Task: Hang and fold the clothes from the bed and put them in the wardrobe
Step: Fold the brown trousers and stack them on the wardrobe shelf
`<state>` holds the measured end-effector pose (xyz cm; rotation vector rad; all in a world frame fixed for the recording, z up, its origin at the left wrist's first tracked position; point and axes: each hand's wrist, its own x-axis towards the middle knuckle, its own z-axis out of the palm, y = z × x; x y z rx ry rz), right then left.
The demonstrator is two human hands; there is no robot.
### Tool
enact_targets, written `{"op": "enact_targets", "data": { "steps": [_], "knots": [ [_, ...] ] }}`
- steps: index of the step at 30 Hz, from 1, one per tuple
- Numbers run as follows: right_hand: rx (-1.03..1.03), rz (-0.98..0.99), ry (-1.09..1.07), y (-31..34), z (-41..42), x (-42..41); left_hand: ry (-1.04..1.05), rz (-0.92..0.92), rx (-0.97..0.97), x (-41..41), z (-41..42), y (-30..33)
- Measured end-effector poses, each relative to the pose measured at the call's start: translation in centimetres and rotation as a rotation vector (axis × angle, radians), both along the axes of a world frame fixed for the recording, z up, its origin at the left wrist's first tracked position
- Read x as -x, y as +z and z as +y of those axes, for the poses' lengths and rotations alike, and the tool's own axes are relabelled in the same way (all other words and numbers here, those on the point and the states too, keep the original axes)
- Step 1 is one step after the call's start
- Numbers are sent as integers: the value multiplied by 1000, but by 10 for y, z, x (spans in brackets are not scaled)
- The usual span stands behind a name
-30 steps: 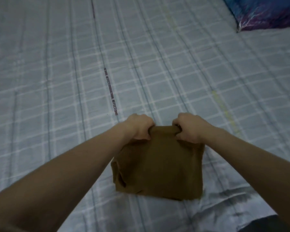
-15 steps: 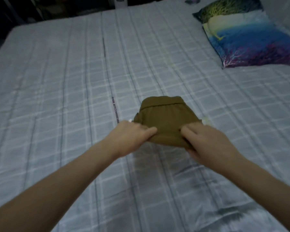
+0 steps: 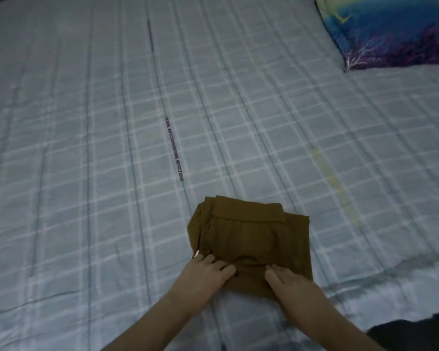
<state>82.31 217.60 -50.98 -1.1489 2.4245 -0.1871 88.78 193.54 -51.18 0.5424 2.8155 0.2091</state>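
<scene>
A brown garment (image 3: 251,239) lies folded into a compact square on the checked bedsheet (image 3: 112,173), its waistband at the far edge. My left hand (image 3: 208,274) rests flat on the near left corner of the garment, fingers together and extended. My right hand (image 3: 287,282) lies flat on the near right part, palm down. Neither hand grips the cloth; both press on its near edge.
A blue and purple patterned pillow (image 3: 390,29) lies at the bed's far right. A dark object (image 3: 416,330) shows at the bottom right corner. The light sheet stretches wide to the left and beyond the garment.
The hands gripped the garment's top edge, folded it over away from me, and now lie flat on its near edge. The garment is smaller and thicker.
</scene>
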Motion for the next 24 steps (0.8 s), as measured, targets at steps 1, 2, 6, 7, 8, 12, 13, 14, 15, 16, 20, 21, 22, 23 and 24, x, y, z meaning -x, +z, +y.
{"op": "enact_targets", "data": {
  "steps": [1,2,6,7,8,12,13,14,15,16,20,21,22,23,24],
  "knots": [
    [-28,-20,29,7,0,2,5,-50,-35,0,-3,6],
    [-50,-81,56,14,-1,7,24,-117,-82,3,-7,13],
    [73,-340,-88,36,0,51,110,-443,-389,44,-32,32],
    [116,-324,-139,40,-2,64,139,-434,-436,57,-38,33],
    [124,-286,-179,42,-5,76,169,-410,-458,70,-43,33],
    [47,-210,-301,34,-24,116,269,-287,-413,113,-49,25],
    [31,-199,-323,32,-28,124,296,-253,-396,121,-48,21],
    [15,-183,-332,30,-32,129,310,-201,-361,126,-45,16],
    [3,-158,-333,27,-36,133,301,-122,-302,130,-43,10],
    [-4,-126,-328,25,-40,135,274,-32,-231,131,-40,3],
    [-21,192,-182,16,-45,131,136,184,-96,129,-36,-12],
    [-16,245,-137,16,-45,130,106,218,-96,128,-37,-11],
    [12,253,-98,17,-44,129,82,219,-103,127,-38,-10],
    [44,215,-66,19,-43,128,73,185,-135,126,-39,-7],
    [68,146,-54,21,-42,128,83,123,-182,126,-39,-2]
  ]
}}
